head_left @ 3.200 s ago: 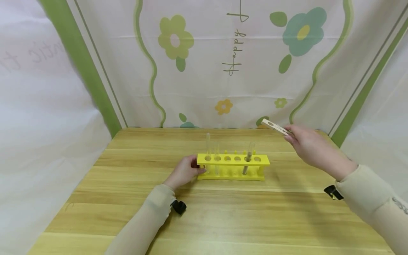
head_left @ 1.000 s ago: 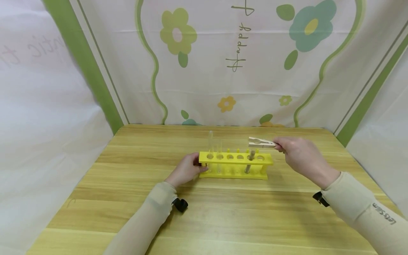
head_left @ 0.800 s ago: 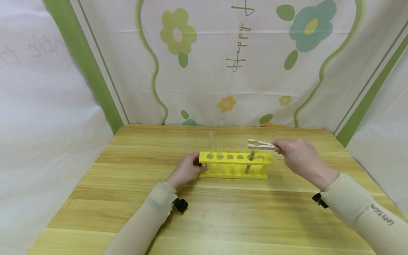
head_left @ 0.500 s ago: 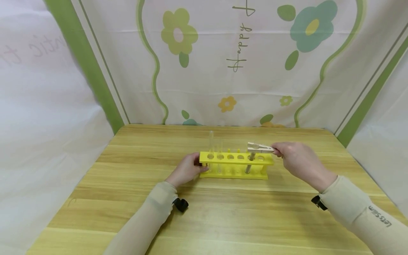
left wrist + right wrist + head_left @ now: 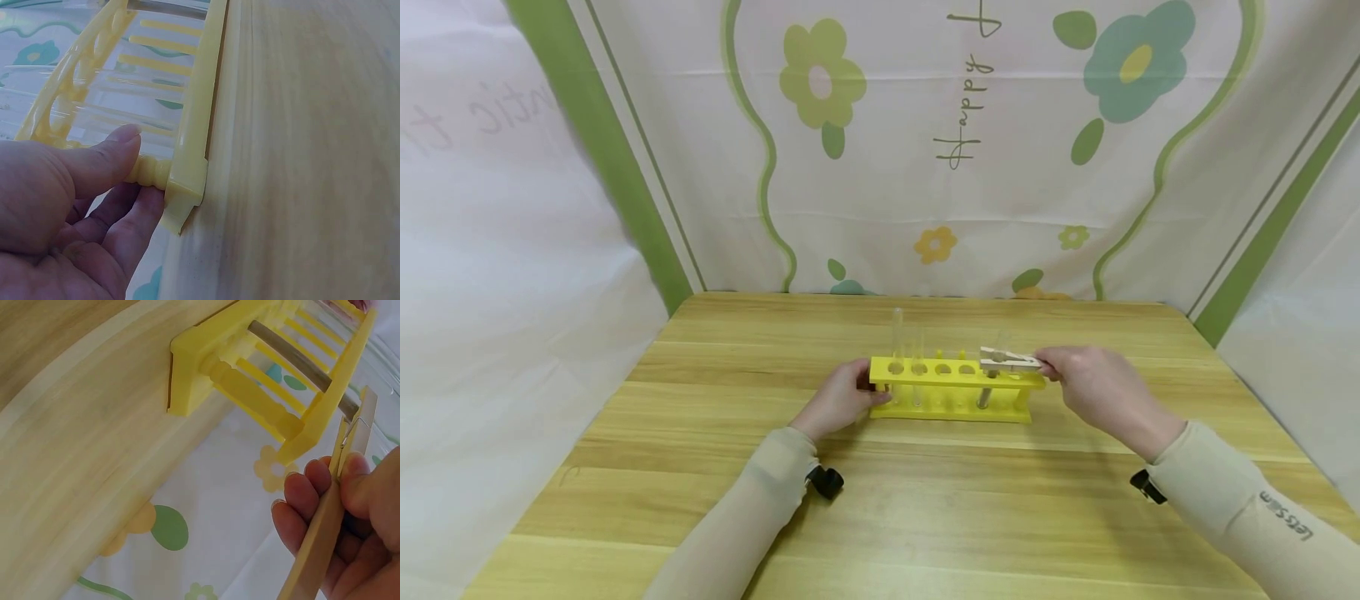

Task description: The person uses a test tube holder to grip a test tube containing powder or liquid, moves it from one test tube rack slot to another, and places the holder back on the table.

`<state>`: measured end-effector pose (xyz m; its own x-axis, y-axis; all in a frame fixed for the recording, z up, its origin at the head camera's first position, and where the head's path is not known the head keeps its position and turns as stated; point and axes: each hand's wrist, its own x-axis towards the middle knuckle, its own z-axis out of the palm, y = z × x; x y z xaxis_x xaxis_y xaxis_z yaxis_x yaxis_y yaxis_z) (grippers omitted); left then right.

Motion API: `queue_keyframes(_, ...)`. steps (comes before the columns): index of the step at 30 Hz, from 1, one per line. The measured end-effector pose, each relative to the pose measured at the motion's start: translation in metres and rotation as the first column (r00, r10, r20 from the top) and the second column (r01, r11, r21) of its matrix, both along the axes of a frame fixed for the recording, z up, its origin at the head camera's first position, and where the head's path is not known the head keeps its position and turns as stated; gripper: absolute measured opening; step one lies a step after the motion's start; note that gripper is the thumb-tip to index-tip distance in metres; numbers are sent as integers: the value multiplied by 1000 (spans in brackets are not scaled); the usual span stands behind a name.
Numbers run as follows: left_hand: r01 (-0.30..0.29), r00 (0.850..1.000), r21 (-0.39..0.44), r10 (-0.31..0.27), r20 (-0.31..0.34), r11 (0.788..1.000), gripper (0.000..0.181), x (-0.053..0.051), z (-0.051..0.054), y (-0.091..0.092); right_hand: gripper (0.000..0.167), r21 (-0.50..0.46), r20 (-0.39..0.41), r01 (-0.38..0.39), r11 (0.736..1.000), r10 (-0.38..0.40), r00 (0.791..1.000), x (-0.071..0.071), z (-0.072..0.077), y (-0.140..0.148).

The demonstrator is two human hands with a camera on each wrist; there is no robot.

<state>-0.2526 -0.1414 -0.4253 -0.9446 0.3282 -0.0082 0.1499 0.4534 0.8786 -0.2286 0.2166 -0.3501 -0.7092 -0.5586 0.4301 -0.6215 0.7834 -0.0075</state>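
A yellow test tube rack stands on the table, its left end post gripped by my left hand between thumb and fingers. Two clear test tubes stand in the leftmost holes. A tube with dark contents leans slightly in a hole near the right end. My right hand pinches a wooden clamp, whose jaws lie around that tube just at the rack's top bar. In the right wrist view the clamp shows its metal spring beside the dark tube.
The rack stands on a wood-grain table, in front of a white cloth printed with flowers and green lines. Black straps with small devices sit at both wrists.
My right hand has come from the upper right, lowering the clamp down along the dark tube to the rack's top. My left hand stays on the rack; the head view has shifted slightly.
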Motion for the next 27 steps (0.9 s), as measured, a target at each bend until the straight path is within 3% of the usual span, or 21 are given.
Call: queue_keyframes(27,1,1000,-2,-1,-9,1000,23,-1,-1,0,20,36,52,25,999,-27,998,2,-10,0)
